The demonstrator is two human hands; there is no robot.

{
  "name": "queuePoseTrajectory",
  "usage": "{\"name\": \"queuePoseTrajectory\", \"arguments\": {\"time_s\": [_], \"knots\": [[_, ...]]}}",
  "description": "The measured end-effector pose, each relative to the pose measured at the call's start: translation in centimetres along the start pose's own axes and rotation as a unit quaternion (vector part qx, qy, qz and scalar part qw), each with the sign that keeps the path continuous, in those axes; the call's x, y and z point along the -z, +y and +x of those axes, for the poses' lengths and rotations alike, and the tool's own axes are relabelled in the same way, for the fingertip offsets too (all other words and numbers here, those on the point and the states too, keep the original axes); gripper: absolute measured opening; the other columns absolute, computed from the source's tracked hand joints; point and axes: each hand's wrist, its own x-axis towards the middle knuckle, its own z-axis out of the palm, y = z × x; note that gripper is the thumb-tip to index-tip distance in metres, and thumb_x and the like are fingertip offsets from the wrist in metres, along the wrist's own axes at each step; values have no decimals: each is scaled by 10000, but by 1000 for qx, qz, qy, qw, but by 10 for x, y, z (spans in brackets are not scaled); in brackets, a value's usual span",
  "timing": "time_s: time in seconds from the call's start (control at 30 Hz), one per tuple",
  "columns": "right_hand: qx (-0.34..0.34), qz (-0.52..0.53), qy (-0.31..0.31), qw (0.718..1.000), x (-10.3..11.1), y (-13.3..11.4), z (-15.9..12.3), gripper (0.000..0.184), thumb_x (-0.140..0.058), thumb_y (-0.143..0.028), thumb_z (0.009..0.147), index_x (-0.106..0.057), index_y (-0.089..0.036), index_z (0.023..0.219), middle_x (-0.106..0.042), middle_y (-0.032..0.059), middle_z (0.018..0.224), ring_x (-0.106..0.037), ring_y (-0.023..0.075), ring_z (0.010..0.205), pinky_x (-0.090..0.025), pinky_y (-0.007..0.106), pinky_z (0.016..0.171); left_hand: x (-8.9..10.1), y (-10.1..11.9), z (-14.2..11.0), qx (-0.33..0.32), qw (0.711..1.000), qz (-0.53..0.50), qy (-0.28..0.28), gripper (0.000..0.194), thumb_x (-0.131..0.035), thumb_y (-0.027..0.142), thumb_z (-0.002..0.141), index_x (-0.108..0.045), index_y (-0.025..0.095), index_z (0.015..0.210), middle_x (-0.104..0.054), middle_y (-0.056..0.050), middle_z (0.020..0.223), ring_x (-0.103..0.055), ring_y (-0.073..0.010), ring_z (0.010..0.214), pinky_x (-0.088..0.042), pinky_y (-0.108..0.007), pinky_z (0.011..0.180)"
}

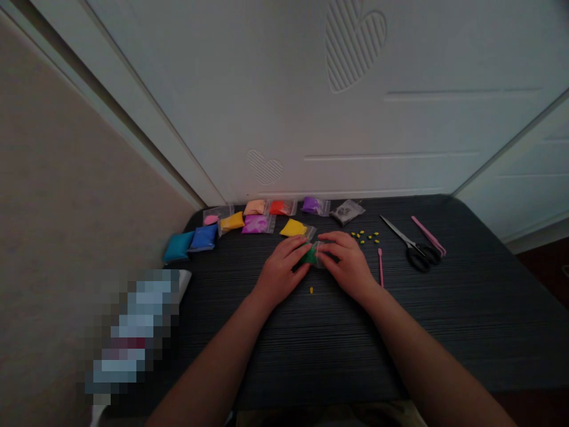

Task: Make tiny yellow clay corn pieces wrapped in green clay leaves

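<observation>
Between both hands, just above the dark table point(284, 338), is a small clear zip bag of green modelling clay point(310, 255). My left hand point(284, 265) is closed on the clay end of the bag. The fingers of my right hand point(348, 262) pinch its clear end. A little yellow piece point(312, 290) lies on the table below the bag. To the right of my right hand are several tiny yellow-and-green pieces point(362, 237) and a thin pink tool point(380, 267). Behind my left hand lies a bag of yellow clay point(294, 228).
Bags of clay line the back: orange-red point(280, 207), purple point(312, 206), grey point(347, 212), magenta point(256, 224); blue point(204, 237) and teal point(178, 246) ones lie left. Black-handled scissors point(418, 252) and pink tweezers point(428, 235) lie right. A blurred-out object point(137, 326) stands at the left edge.
</observation>
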Motion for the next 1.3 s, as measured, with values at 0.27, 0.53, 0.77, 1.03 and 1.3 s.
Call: {"name": "queuePoseTrajectory", "arguments": {"time_s": [0.27,0.53,0.77,1.03,1.3], "knots": [[-43,65,35,996,4,-4,2,125,-551,-229,773,-644,-243,855,-616,32,995,-536,175,974,-413,373,878,1,-4,1,48,999,-16,12,352,-545,234,766,-517,216,1116,-543,-65,1164,-476,-193,1116,-398,-425,968],[-16,11,-9,1000,1,1,0,148,-553,-237,771,-650,-250,883,-604,38,1036,-518,202,991,-400,412,885,-1,-2,1,19,1000,-10,6,348,-548,227,767,-521,213,1114,-547,-71,1157,-482,-189,1104,-412,-409,958],[-63,81,52,993,9,1,5,117,-538,-233,784,-639,-234,843,-622,37,966,-552,171,943,-424,358,865,3,-8,0,56,998,1,15,361,-548,240,769,-512,209,1126,-537,-71,1165,-471,-192,1122,-401,-413,971],[-157,168,16,973,12,1,5,189,-481,-297,814,-633,-219,894,-644,23,889,-589,156,828,-453,305,751,3,-9,1,59,998,3,9,373,-550,245,767,-511,207,1135,-537,-73,1172,-466,-196,1131,-389,-414,982],[-112,109,-32,987,8,-2,2,189,-526,-218,781,-614,-206,948,-617,10,804,-555,123,713,-437,263,686,1,-8,0,44,999,-3,13,365,-556,234,764,-512,210,1125,-541,-69,1161,-468,-186,1121,-393,-402,977]]}}
